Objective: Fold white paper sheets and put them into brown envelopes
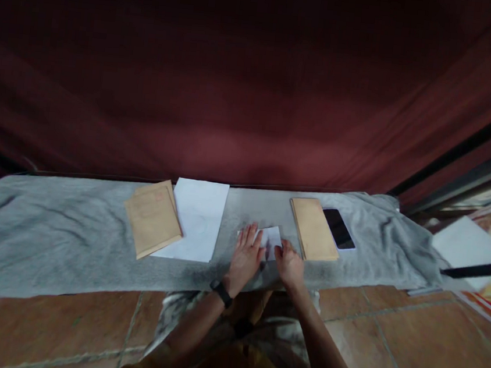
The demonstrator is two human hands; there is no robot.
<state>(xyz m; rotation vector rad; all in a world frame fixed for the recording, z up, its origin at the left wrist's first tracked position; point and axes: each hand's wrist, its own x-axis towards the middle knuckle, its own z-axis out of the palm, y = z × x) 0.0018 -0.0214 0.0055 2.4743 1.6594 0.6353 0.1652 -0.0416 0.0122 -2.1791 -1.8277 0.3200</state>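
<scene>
A small folded sheet of white paper (pixel 271 240) lies on the grey cloth in front of me. My left hand (pixel 245 254) rests flat across its left part, fingers stretched out, and hides that side. At the paper's right edge my right hand (pixel 290 263) has its fingers curled in and pinches the corner. Just right of that hand is a stack of brown envelopes (pixel 315 229). To the left of my left hand lie larger white sheets (pixel 200 220), partly covered by more brown envelopes (pixel 154 215).
A dark-screened phone (pixel 339 229) lies beside the right-hand envelopes. Grey cloth (pixel 68 235) covers the long narrow surface, with a dark red panel (pixel 246 90) standing behind it. A black bar (pixel 477 269) crosses at the far right. Tiled floor (pixel 431 338) shows below.
</scene>
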